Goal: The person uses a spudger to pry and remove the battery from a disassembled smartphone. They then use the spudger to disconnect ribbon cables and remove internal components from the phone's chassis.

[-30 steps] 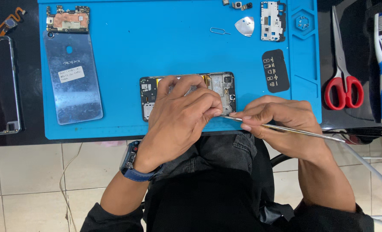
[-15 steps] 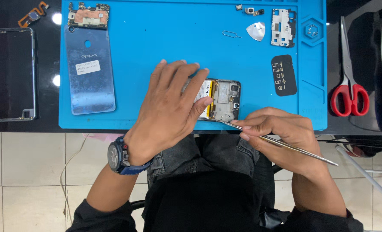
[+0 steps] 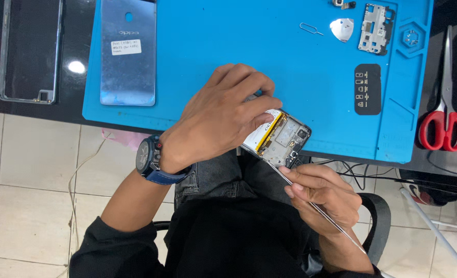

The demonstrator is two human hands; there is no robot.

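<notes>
While the blue mat point(image 3: 228, 51) fills the upper middle of the frame, the opened phone point(image 3: 279, 138) lies at its lower edge, just right of centre, long axis running from lower left to upper right. The left hand point(image 3: 218, 116) covers the phone's left part from above, grip closed on its edge. The right hand point(image 3: 321, 198), lower right of the phone, pinches thin metal tweezers point(image 3: 316, 208), whose tip touches the phone's lower edge. Red scissors point(image 3: 443, 118) lie at far right.
</notes>
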